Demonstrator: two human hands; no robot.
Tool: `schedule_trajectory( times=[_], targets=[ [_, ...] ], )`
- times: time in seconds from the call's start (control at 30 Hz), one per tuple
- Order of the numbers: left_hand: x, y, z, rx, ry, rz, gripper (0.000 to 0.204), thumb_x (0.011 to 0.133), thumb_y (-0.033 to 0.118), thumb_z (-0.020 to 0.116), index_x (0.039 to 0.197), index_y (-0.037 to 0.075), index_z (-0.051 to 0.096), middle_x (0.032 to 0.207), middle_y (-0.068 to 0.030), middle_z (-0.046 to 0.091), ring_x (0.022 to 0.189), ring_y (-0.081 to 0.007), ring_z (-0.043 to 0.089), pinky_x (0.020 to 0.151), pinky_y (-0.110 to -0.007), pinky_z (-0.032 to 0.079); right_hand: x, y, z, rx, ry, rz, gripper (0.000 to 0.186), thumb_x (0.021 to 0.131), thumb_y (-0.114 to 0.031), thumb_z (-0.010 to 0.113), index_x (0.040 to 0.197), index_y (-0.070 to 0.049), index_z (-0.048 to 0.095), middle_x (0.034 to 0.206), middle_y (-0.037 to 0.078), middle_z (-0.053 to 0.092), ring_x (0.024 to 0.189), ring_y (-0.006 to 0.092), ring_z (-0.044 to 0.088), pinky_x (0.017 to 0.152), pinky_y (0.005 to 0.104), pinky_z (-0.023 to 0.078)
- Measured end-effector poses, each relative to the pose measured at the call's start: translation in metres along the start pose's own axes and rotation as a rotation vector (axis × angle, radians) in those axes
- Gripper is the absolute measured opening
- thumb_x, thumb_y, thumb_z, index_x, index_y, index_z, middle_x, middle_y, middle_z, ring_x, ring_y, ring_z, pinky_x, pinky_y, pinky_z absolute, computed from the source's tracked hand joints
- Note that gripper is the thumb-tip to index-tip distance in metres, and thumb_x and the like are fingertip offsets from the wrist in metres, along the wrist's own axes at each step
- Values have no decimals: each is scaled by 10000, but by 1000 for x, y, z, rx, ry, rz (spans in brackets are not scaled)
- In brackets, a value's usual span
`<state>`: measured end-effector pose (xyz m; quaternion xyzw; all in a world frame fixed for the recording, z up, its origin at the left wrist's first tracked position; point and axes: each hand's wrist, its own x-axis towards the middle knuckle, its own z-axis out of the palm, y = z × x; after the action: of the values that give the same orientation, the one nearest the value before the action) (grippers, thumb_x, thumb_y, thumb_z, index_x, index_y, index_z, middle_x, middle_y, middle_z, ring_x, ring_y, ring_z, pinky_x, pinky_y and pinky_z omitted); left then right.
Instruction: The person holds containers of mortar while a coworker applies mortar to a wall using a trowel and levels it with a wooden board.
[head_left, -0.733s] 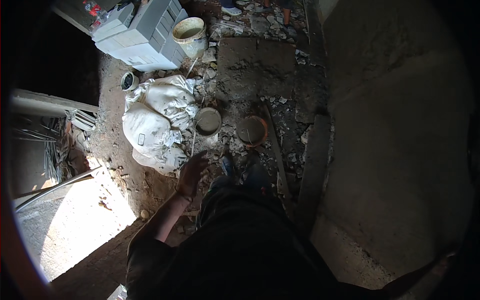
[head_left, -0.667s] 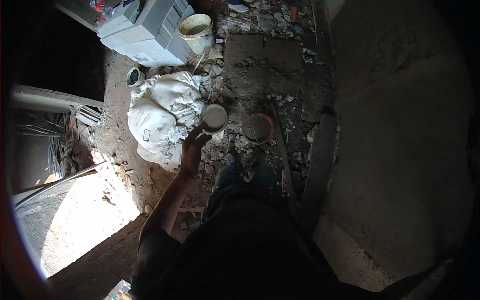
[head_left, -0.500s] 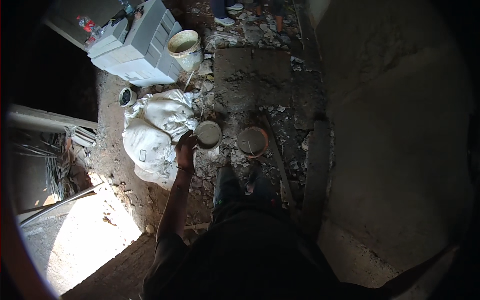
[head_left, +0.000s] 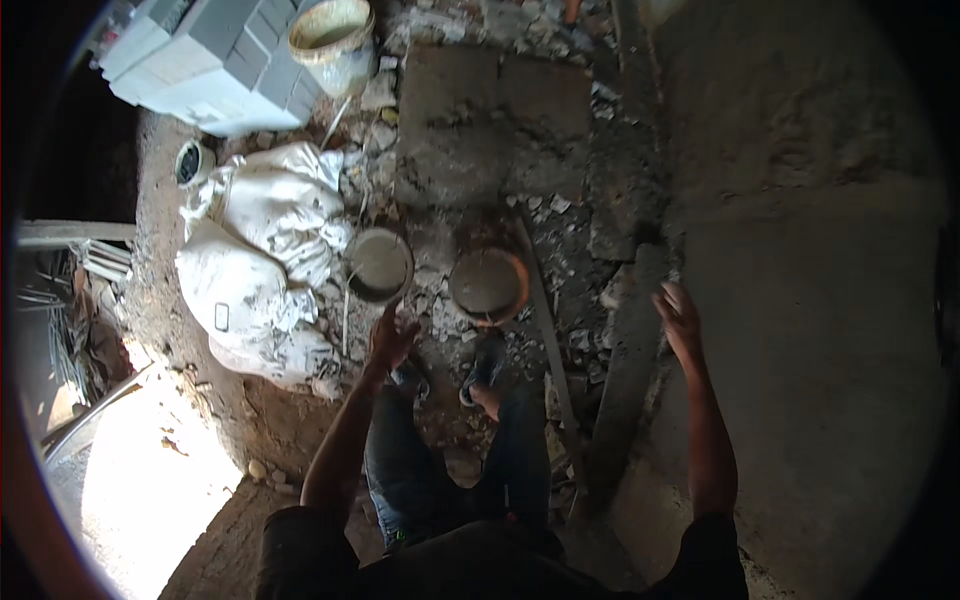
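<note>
Two round buckets filled with grey wet mortar stand on the rubble floor in front of my feet. The left one is a pale bucket [head_left: 409, 268] with a wire handle; the right one is an orange-brown bucket [head_left: 523, 290]. My left hand [head_left: 392, 342] is just below the near rim of the pale bucket, fingers apart, with nothing seen in it. Off to the right, beside the grey wall, my right hand [head_left: 678, 312] hangs in the air with its fingers loosely spread and holding nothing.
White sacks [head_left: 235, 275] lie piled on the left, a small pot [head_left: 193, 163] behind them. Farther back are stacked light blocks [head_left: 215, 85] and a large dirty bucket [head_left: 340, 72]. A long board [head_left: 550, 340] lies right of the buckets. Broken stones litter the floor.
My right hand has come up into view beside the wall. My left hand has shifted from the pale bucket's left side to its near side. The view has tilted closer to my feet.
</note>
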<state>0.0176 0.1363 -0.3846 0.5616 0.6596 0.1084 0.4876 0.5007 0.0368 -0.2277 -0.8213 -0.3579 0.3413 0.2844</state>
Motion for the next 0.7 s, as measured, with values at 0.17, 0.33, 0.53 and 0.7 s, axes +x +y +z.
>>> schedule_trajectory(
  times=[0.17, 0.33, 0.53, 0.7],
  targets=[
    [95, -92, -10, 452, 248, 180, 699, 674, 280, 665, 1275, 114, 349, 1244, -194, 392, 1129, -346, 402, 924, -421, 351, 63, 36, 281, -512, -546, -236, 771, 731, -497, 638, 1302, -91, 316, 1316, 234, 317, 1223, 342, 343, 945, 426, 371],
    [169, -161, 16, 629, 420, 223, 709, 690, 271, 670, 1278, 61, 335, 1172, -189, 447, 1100, -345, 405, 937, -428, 317, 76, 133, 424, -515, -268, -358, 779, 729, -401, 664, 1307, -54, 275, 1219, 296, 389, 1063, 350, 504, 837, 442, 423],
    [217, -157, 47, 903, 602, 351, 581, 751, 389, 619, 1212, 78, 450, 808, -121, 527, 841, -304, 494, 773, -413, 362, 96, 172, 434, 74, -770, 172, 341, 800, -260, 602, 998, -7, 490, 588, 67, 574, 542, 165, 589, 562, 320, 461],
    [265, -134, 27, 626, 145, 224, 435, 831, 416, 487, 1065, 59, 574, 917, -185, 585, 849, -329, 580, 777, -433, 438, 136, 127, 423, -432, -1211, -42, 435, 838, -438, 512, 998, -34, 543, 762, 61, 650, 678, 133, 607, 612, 274, 464]
  ],
)
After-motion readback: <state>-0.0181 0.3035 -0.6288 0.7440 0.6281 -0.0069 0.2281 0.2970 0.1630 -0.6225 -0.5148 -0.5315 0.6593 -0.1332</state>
